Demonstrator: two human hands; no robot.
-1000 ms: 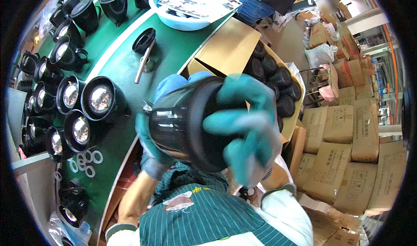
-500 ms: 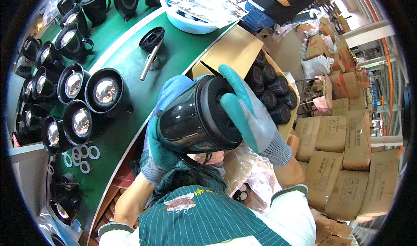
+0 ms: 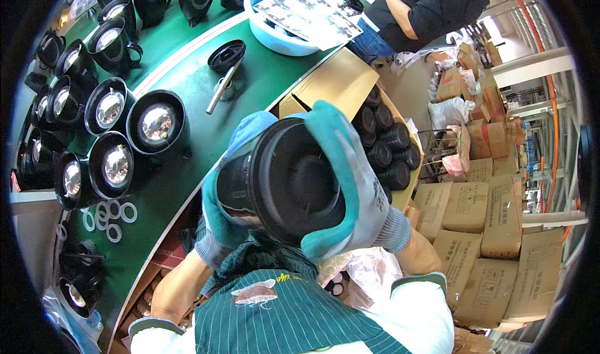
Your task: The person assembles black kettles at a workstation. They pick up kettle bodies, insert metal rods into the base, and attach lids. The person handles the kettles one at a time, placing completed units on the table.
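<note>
A large glossy black mug (image 3: 236, 185) is held in front of my chest, tilted so that its black lid (image 3: 299, 179) faces up and to the right. My left hand (image 3: 220, 226), in a teal-coated glove, wraps round the mug's body from the left and below. Spread across the lid, my right hand (image 3: 356, 198), gloved alike, grips its rim with fingers at the top and thumb at the lower edge. To the left on the green table (image 3: 181, 194) stand several black mugs (image 3: 156, 124) without lids, shiny metal showing inside.
Several pale rings (image 3: 112, 211) lie by the mugs. Farther off are a round black lid-like part (image 3: 226, 55) with a metal rod and a blue basin (image 3: 281, 40) bearing printed sheets. An open carton (image 3: 340, 73) holds black cylinders; cardboard boxes (image 3: 484, 210) and a person (image 3: 437, 10) are beyond.
The mug has tilted so its lid faces me more. My right hand has shifted from the lid's top to a wide grip round its rim. The left hand still holds the body.
</note>
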